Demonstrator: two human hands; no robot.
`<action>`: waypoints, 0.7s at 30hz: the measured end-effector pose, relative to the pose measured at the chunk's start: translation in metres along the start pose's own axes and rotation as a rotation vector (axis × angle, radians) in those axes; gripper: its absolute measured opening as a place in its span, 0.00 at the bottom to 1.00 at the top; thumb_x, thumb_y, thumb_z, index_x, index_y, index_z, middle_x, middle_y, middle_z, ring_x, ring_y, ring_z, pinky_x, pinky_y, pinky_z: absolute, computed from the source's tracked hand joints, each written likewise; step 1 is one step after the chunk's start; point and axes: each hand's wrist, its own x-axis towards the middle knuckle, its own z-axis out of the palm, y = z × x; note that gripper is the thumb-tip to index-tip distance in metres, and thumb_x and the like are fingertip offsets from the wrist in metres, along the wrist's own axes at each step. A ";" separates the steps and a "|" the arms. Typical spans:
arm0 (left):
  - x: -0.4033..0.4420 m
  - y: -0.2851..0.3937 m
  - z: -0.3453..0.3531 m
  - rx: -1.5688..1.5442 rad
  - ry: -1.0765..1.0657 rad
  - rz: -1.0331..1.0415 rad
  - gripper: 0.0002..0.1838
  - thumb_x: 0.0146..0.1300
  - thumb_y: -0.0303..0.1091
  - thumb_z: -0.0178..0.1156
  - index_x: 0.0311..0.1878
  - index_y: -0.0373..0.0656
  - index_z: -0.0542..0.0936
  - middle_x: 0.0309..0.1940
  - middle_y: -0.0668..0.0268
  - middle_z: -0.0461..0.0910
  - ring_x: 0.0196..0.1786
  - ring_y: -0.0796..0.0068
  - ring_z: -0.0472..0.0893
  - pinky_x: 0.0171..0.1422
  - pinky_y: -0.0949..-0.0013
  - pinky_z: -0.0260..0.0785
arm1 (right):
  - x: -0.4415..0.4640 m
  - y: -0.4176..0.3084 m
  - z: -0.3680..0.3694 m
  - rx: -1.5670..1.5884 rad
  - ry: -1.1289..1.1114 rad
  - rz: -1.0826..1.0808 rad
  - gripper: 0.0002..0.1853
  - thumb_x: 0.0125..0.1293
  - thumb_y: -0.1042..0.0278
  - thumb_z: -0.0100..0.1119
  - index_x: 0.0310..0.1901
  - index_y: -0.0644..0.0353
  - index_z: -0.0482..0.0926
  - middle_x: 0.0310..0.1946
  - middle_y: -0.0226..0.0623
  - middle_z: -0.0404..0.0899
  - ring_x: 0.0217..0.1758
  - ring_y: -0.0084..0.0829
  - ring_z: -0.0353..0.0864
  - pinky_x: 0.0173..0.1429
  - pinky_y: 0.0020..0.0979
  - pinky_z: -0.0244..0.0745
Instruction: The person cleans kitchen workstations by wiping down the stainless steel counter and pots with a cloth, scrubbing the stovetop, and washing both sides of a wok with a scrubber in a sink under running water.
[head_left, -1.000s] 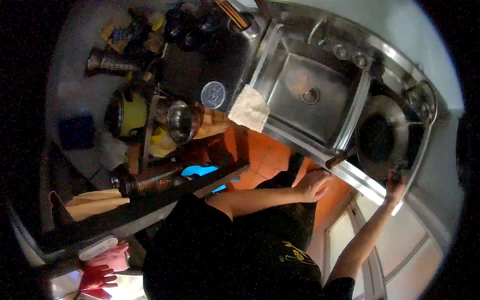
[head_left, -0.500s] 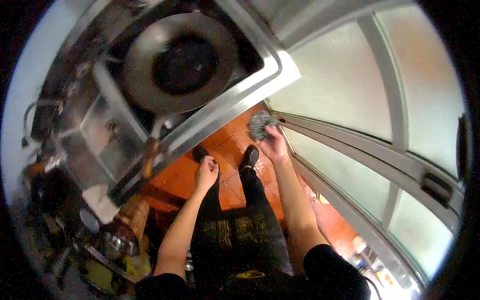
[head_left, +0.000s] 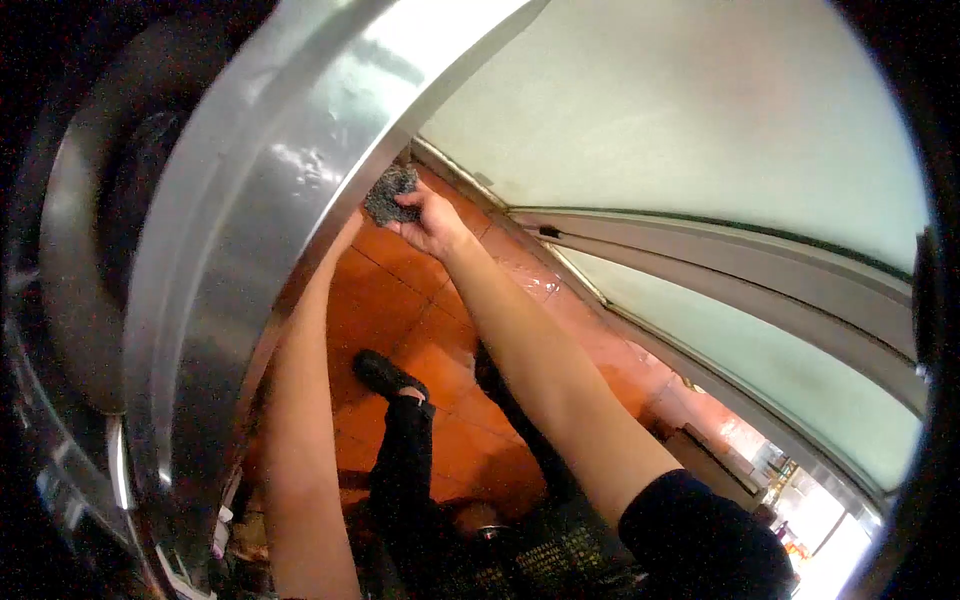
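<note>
Orange-red floor tiles [head_left: 400, 290] fill the middle of the frame, wet and shiny in patches, between a steel counter on the left and a frosted door on the right. Nearest the camera, at the bottom edge, is dark clothing with a yellow print [head_left: 545, 560], and a black sleeve [head_left: 700, 540] takes up the lower right. Two bare forearms reach up from there. The left one runs along the counter's edge, left of centre, to the left hand [head_left: 349, 232], which is mostly hidden by that edge; I cannot tell whether its fingers are spread or closed, or whether they touch anything. The right hand [head_left: 432, 225], above centre, grips a dark grey scouring pad [head_left: 390, 195], with the thumb laid across it. The pad sits close by the counter's lower edge, perhaps touching it, though the view does not settle this. The steel counter [head_left: 290, 160] curves large and bright from the top of the frame down the left side, and on it, at the far left, rests a dark round pan [head_left: 70, 220]. Lower down, on the tiles below the hands, stands a black shoe [head_left: 385, 372]. Beyond, the frosted door [head_left: 690, 120] spans the upper right, crossed by a pale metal rail [head_left: 720, 270]. Blurred, brightly lit clutter [head_left: 800, 530] shows at the lower right.
</note>
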 end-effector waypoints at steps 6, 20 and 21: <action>0.004 0.004 -0.013 0.201 0.127 0.315 0.39 0.57 0.19 0.56 0.75 0.37 0.61 0.76 0.47 0.58 0.77 0.46 0.59 0.81 0.56 0.52 | 0.030 0.006 -0.001 0.256 -0.012 0.054 0.21 0.63 0.69 0.44 0.57 0.64 0.71 0.52 0.48 0.79 0.53 0.48 0.81 0.55 0.49 0.81; 0.028 -0.013 0.013 0.194 0.081 0.281 0.40 0.57 0.19 0.60 0.75 0.37 0.61 0.78 0.51 0.56 0.79 0.50 0.57 0.83 0.59 0.50 | 0.050 0.019 -0.013 0.105 -0.060 -0.072 0.18 0.66 0.73 0.43 0.57 0.60 0.72 0.51 0.43 0.78 0.49 0.43 0.80 0.46 0.41 0.82; 0.031 -0.010 0.013 0.204 0.071 0.280 0.40 0.57 0.19 0.59 0.75 0.37 0.61 0.78 0.51 0.56 0.79 0.50 0.57 0.83 0.59 0.50 | 0.050 0.018 -0.010 0.140 -0.053 -0.053 0.18 0.66 0.73 0.43 0.57 0.60 0.72 0.51 0.43 0.78 0.48 0.43 0.80 0.44 0.41 0.82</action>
